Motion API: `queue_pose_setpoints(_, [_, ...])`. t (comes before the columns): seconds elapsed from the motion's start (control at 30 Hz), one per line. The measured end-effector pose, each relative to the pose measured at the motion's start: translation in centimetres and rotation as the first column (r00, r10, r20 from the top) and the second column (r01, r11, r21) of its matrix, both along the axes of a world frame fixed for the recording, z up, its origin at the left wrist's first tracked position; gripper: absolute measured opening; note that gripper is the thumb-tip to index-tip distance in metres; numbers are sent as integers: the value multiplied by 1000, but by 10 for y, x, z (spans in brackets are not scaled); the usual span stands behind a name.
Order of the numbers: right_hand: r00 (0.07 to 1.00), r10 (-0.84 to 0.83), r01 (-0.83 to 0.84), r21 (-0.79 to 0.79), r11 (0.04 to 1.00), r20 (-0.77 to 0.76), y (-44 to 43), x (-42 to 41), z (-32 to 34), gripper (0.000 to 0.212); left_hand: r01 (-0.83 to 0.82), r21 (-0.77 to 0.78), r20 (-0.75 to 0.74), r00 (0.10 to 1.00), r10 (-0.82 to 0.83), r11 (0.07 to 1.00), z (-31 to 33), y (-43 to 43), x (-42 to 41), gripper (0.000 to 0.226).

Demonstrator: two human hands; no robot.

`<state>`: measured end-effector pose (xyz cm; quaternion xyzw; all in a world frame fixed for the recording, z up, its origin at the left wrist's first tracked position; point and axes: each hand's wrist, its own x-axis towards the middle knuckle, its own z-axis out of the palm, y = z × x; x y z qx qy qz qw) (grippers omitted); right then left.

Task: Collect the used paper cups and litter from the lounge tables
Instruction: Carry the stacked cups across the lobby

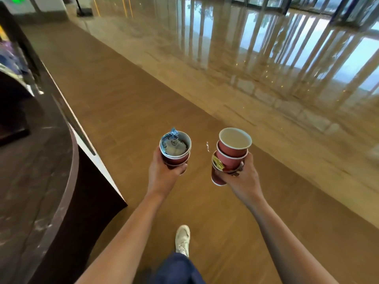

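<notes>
Currently I see left hand (pixel 162 175) curled round an upright cup stack (pixel 176 156), blue wrapper (pixel 173 139) inside; right hand (pixel 240 179) grips 3 tilted cups (pixel 232 153); counter (pixel 41 160) nearer left.

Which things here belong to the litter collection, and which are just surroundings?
Job: nested red paper cups in the left hand, blue-and-white wrapper stuffed inside them; stacked red paper cups in the right hand, yellow wrapper tucked among them.
Surroundings: dark curved stone counter, white shoe, glossy floor.
</notes>
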<state>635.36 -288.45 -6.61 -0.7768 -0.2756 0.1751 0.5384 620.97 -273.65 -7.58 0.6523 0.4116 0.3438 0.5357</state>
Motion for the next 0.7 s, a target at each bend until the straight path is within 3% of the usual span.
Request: queue_pose_setpoints(0.7, [996, 63, -62, 13, 998, -59, 293, 194, -5, 73, -72, -7, 24, 997, 72, 997, 5, 282, 173, 70])
